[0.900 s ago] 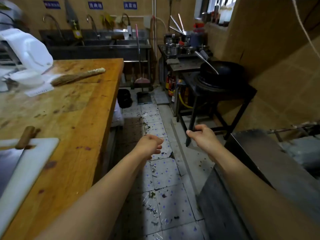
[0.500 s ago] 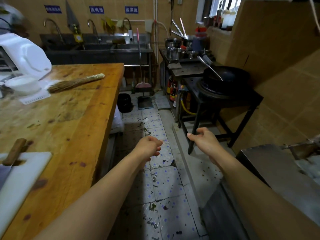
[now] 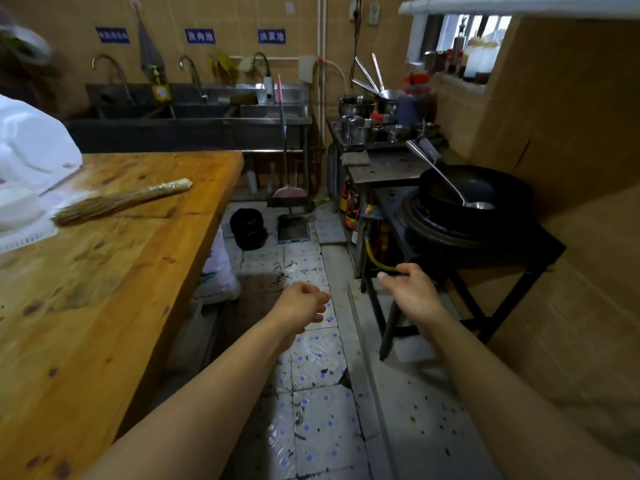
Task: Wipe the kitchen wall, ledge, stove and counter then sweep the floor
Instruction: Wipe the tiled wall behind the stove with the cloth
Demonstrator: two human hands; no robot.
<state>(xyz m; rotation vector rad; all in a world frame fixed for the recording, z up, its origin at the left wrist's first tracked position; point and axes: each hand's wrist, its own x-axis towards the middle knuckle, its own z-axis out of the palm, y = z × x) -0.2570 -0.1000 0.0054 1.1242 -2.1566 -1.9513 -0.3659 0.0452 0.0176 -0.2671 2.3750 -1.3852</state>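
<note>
Floor [image 3: 313, 424], tiled and littered with dark scraps, running down the middle between worktop and stove. At far left, wooden worktop [image 3: 104, 282] carrying a hand broom [image 3: 117, 204] lying flat near a white bowl [image 3: 15, 207]; cutting board and knife seen earlier at the near edge now out of view. Beyond, along the tiled back wall [image 3: 235, 15], a steel sink unit [image 3: 194, 116] with a pink-handled broom [image 3: 282, 140] leaning upright against it and a dustpan [image 3: 293, 227] on the floor just below; both larger in view than before. Left hand [image 3: 300, 308] over the aisle, fingers [image 3: 320, 299] loosely curled, holding nothing, much as in the earlier frames. Right hand [image 3: 410, 289] beside the stove frame, fingers relaxed and slightly spread, gripping nothing; earlier more closed, thumb against forefinger. To the right, black stove [image 3: 460, 237] on its metal frame, bearing a dark wok [image 3: 474, 192] with a ladle [image 3: 446, 181] resting in it. Behind the stove, a low metal table [image 3: 384, 166] crowded with steel pots [image 3: 356, 105]. At far right, tiled side wall [image 3: 571, 133] with window ledge [image 3: 460, 85] above; steel counter seen earlier at lower right gone from view.
</note>
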